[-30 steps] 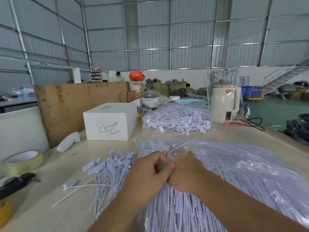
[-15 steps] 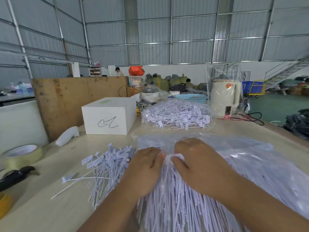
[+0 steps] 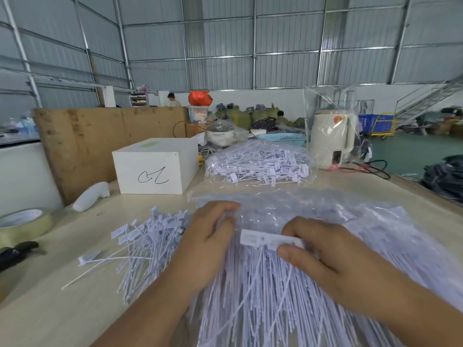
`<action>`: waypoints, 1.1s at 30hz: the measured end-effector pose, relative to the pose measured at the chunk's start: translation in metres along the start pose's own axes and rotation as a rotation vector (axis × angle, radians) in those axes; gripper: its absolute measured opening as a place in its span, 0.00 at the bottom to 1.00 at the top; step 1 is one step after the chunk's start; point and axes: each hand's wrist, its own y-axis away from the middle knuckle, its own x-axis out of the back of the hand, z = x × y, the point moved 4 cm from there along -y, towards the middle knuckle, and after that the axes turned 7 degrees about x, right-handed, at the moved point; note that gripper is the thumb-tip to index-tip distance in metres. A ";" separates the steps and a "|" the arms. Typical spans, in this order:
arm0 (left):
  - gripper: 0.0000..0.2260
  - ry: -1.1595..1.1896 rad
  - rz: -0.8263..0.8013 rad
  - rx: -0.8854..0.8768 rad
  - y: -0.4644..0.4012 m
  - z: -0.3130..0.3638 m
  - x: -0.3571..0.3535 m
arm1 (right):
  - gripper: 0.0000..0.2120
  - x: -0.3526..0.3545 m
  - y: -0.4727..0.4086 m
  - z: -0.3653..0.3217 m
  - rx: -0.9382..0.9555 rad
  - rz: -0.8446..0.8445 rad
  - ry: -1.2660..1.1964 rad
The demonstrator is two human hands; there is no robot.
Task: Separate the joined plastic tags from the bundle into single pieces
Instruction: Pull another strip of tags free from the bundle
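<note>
I look down from a head camera at a pale counter (image 3: 62,309) in a large warehouse. In the lower middle of the frame, my right hand (image 3: 333,256) pinches one end of a short white strip of joined tags (image 3: 269,240) between thumb and forefinger. The strip's stems hang down into the big bundle (image 3: 275,296) beneath, so I judge I am holding it by the head bar to keep it free of the mass. My left hand (image 3: 208,246) sits just left of the strip with its fingers (image 3: 225,209) curled down onto the bundle and its clear bag (image 3: 325,211). I cannot tell whether they grip any tags or only steady the heap, though steadying seems likely.

The bundle fills the lower right of the frame, spilling out of the bag towards me.

At lower left, beside my left wrist, lies a loose pile of single tags (image 3: 152,236), placed close so that pieces can be dropped there at once.

In the middle of the frame sits a second bag of tags (image 3: 258,164). A white box (image 3: 155,166) with a black scribble stands to its left. A roll of tape (image 3: 23,221) rests at the left edge.

The separating is, I judge, far from finished.
</note>
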 end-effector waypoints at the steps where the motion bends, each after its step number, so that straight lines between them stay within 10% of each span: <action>1: 0.08 0.038 -0.027 -0.032 0.003 0.006 0.000 | 0.19 -0.003 -0.001 0.003 0.010 0.005 -0.010; 9: 0.09 -0.227 -0.183 -0.335 0.020 0.038 -0.022 | 0.23 0.011 0.002 0.009 0.094 0.080 0.016; 25: 0.03 0.805 -0.206 0.232 -0.001 0.017 0.004 | 0.18 0.035 0.015 -0.011 -0.016 0.389 0.133; 30: 0.03 0.943 -0.078 0.240 -0.005 0.012 0.010 | 0.31 0.024 0.009 -0.007 -0.108 0.198 0.400; 33: 0.06 0.820 -0.011 0.240 -0.004 0.008 0.012 | 0.19 0.025 0.010 0.005 -0.160 0.166 0.360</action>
